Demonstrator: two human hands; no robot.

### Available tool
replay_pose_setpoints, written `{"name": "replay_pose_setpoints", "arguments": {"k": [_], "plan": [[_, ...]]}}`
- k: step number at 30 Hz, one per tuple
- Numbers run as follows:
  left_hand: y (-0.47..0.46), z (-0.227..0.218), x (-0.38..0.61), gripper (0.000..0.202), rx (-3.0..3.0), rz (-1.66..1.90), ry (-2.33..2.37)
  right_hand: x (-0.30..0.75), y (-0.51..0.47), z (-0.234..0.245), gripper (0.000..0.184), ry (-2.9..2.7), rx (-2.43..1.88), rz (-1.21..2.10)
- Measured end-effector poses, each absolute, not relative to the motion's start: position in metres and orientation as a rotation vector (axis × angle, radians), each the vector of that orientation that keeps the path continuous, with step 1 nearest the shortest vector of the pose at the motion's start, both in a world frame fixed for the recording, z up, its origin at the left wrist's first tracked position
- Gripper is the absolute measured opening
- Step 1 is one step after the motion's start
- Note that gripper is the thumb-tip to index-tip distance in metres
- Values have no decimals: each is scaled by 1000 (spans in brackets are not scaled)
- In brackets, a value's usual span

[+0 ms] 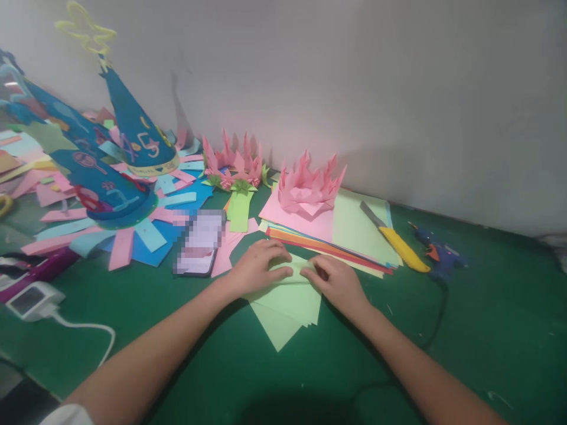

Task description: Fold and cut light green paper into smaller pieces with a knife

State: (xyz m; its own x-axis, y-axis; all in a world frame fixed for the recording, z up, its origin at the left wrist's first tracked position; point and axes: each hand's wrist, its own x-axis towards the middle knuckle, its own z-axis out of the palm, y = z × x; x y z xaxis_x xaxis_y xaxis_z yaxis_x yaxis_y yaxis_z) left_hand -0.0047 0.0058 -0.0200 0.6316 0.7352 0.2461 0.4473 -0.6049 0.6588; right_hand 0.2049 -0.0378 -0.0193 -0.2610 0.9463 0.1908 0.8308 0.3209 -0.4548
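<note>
A light green folded paper (287, 307) lies on the green table (186, 330) in front of me, over a few more green sheets. My left hand (259, 265) lies on its left part, fingers curled and pressing the fold. My right hand (336, 280) presses the right part, fingertips pinched on the folded edge. The two hands nearly meet at the middle of the fold.
Behind the hands sits a stack of coloured paper (354, 236) with a pink folded paper flower (308, 186) and a yellow utility knife (396, 239). A blue glue gun (438, 251) lies right. A phone (201, 242), blue party hats (137, 133), paper strips and a charger (31, 298) are left.
</note>
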Motion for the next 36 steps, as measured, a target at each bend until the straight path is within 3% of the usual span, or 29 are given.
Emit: {"name": "replay_pose_setpoints", "arguments": {"k": [7,13,19,25,36], "plan": [[6,-24,-3,14,2357,687,934,206,-38,-20,32,-2176,-1586,398],[6,-22,-2,11,2387,673,951,207,-38,-19,15,-2121,-1604,541],[6,-21,0,4,2436,650,919,207,-39,-19,20,-2037,-1626,598],[10,-29,-2,10,2473,702,841,206,-39,-16,11,-2122,-1539,559],[13,-36,-3,14,2532,796,769,209,-39,-16,15,-2152,-1443,588]]}}
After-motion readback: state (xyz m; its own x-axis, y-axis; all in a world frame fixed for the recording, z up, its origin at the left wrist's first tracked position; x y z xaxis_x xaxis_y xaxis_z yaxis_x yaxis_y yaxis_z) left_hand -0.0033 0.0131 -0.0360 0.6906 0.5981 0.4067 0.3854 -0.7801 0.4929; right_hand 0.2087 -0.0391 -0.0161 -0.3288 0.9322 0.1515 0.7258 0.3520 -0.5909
